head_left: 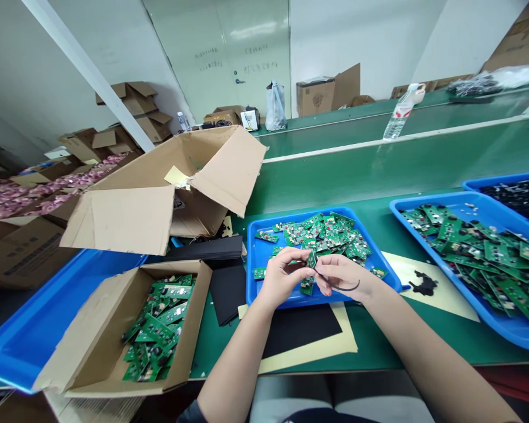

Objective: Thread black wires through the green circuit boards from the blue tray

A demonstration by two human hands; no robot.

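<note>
**Electronics lot, two-handed fingertip hold**

Green worktop (401, 346) beneath the left hand (282, 277) and right hand (341, 276). Cardboard box (92, 329) of boards to their left; blue tray (348, 209) of boards under them; second blue tray (423, 202) rightward. Left hand pinches a green circuit board (311, 259); right hand grips a thin black wire (346, 288) at it, a close, steady hold.

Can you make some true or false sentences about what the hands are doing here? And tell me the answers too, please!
1. The left hand holds a small green circuit board. True.
2. The right hand holds a screwdriver. False: it holds a thin black wire.
3. The hands are above a blue tray. True.
4. The cardboard box at the lower left is full of pink bags. False: it holds green circuit boards.
</note>
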